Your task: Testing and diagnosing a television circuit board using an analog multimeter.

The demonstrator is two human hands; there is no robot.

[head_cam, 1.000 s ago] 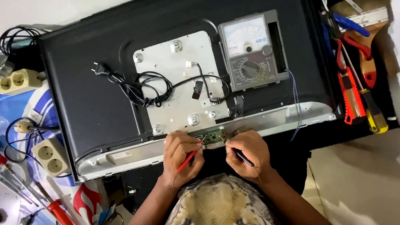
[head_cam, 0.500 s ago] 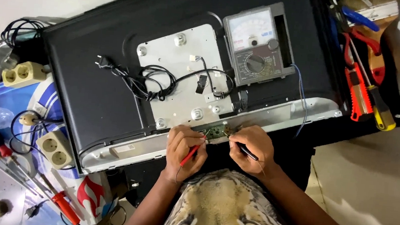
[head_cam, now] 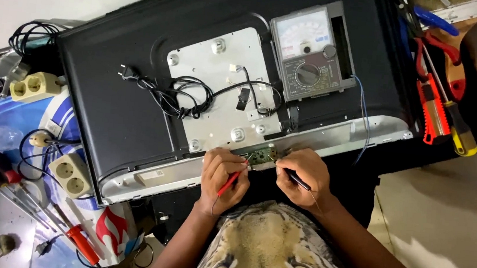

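Red plastic marks the probe [head_cam: 229, 182] pinched in the left hand [head_cam: 224, 176], its fingers curled tight round the shaft so the tip slants up and to the right toward the small green circuit board [head_cam: 262, 155]. The right hand [head_cam: 304, 178] grips a black probe [head_cam: 295, 179] the same way, fingers closed on it, its tip aimed up and to the left at the same board. The board sits at the near edge of the black television back [head_cam: 135, 112], set into the pale metal strip [head_cam: 331, 138] along that edge, and its long axis runs along the strip, left to right. It lies between the two hands and just beyond the fingertips, so each probe comes at it from its own side; the right hand seems a touch nearer, though whether either tip is touching a contact is too small to tell. The analogue multimeter [head_cam: 310, 50] rests on the television back beyond the board, near the grey mounting plate [head_cam: 225, 92] with its coiled black cable [head_cam: 184, 96]. Screwdrivers [head_cam: 450, 111] lie well apart at the far right.
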